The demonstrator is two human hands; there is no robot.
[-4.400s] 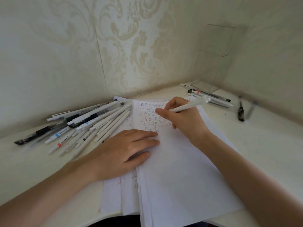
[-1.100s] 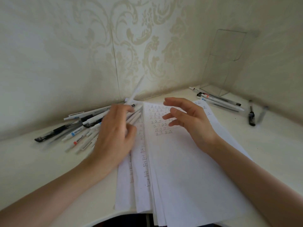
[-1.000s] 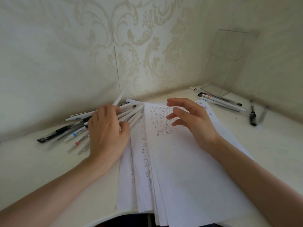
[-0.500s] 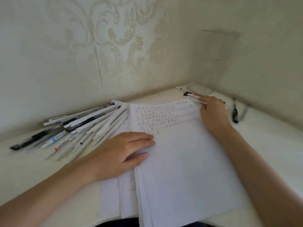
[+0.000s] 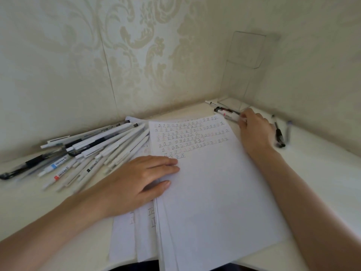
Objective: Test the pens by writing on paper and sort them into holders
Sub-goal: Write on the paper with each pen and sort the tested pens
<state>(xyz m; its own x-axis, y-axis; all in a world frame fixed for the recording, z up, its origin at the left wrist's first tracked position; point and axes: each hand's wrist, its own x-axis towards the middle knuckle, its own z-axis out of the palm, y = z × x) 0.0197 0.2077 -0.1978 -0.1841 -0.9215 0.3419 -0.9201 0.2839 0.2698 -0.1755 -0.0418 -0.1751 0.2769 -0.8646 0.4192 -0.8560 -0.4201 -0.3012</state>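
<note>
Several pens [image 5: 224,112] at right grip [image 5: 254,130]

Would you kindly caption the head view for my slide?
Left hand flat on paper; right hand at pens beside clear holder.

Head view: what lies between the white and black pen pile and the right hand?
A stack of white paper sheets with handwritten rows; the left hand rests on it. Head view.

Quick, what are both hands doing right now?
Left hand: open, flat on the paper.
Right hand: fingers at the pens by the clear holder; grip cannot be told.
</note>
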